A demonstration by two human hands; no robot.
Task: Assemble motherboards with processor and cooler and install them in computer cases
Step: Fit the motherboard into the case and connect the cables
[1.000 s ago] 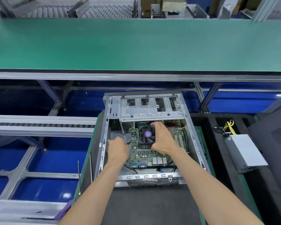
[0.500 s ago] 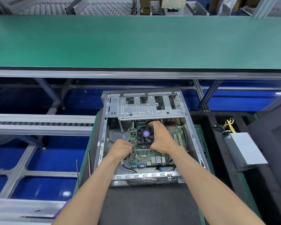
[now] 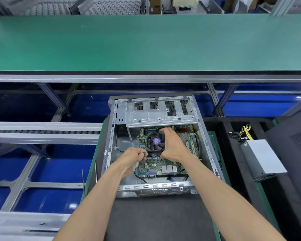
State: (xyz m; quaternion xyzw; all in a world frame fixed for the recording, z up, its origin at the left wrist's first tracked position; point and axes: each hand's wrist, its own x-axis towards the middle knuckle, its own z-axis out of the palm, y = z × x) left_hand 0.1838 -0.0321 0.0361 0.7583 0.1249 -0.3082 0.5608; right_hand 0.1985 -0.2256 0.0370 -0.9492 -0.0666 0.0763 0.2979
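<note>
both hands (image 3: 172, 146) grip the cooler (image 3: 155, 141), fan facing up, in the case (image 3: 111, 153).

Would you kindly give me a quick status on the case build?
Right hand grips cooler, thumb and fingers spanning it. Left hand pinches a small dark part at cooler's near-left corner. Motherboard sits inside case. Nothing blocking.

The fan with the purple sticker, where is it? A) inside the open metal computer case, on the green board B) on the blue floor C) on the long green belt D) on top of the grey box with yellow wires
A: the fan sits on the green board inside the open case, with the right hand wrapped around its right side.
</note>
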